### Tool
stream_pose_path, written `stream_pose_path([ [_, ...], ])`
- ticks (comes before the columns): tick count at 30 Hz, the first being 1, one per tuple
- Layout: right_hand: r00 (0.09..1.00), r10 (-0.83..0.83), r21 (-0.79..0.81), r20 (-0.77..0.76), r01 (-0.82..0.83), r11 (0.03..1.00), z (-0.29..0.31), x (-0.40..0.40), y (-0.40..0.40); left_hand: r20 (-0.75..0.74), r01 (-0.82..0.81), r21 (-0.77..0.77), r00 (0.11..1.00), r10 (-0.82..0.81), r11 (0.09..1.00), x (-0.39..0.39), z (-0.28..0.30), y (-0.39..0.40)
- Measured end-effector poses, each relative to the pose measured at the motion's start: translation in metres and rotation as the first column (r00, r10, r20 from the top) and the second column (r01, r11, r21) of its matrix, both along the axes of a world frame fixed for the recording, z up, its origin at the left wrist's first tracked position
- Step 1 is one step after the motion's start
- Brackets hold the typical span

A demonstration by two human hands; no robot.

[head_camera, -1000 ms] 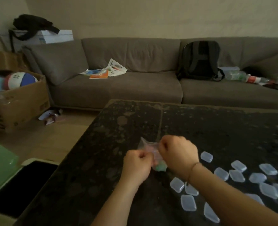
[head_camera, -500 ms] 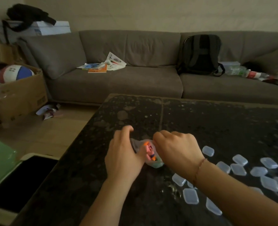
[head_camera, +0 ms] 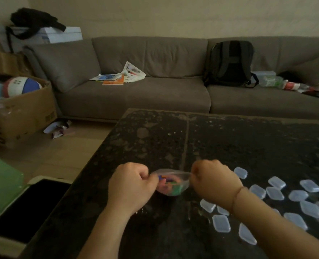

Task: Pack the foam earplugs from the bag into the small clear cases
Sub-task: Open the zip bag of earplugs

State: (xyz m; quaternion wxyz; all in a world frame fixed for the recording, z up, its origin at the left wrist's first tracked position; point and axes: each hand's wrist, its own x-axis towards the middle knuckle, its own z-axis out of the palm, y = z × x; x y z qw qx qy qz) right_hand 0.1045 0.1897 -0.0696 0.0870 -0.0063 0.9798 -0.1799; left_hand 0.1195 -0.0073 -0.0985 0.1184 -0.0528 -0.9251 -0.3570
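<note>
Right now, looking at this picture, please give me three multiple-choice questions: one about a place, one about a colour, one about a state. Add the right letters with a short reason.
1. Where do the small clear cases lie?
A. on the sofa
B. on the dark table, to the right of the hands
C. in the cardboard box

2. What colour is the backpack on the sofa?
A. black
B. red
C. white

3. How is the bag of earplugs held?
A. lying untouched
B. by one hand only
C. by both hands, one at each side

Answers: 1 B, the cases are spread on the table. 2 A, it is plainly dark. 3 C, the left hand and the right hand each grip an edge.
</note>
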Motion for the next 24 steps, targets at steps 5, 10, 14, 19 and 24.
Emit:
stream_pose_path([
  [5,0.989,0.089,-0.159,-0.117,-0.107,0.982,0.012,-0.01,-0.009,0.336,-0.096,0.547,0.935,-0.114,0.832,-0.007,0.005,-0.019],
  [10,0.978,0.118,-0.145,-0.174,-0.144,0.979,0.001,-0.001,0.017,0.281,-0.234,0.102,0.939,0.197,0.967,-0.029,-0.037,-0.002],
  [14,0.976,0.064,-0.204,-0.208,-0.108,0.973,-0.02,0.015,0.039,0.296,-0.076,0.03,0.953,0.063,0.997,-0.04,-0.058,0.018],
  [19,0.98,0.012,-0.256,-0.199,-0.064,0.965,-0.05,0.018,0.052,0.445,0.035,0.042,0.894,-0.05,0.998,-0.046,-0.062,0.038],
  [24,0.908,0.083,-0.288,-0.411,-0.215,0.933,-0.05,0.02,0.057,0.501,0.088,0.18,0.849,-0.169,0.98,-0.047,-0.061,0.036],
])
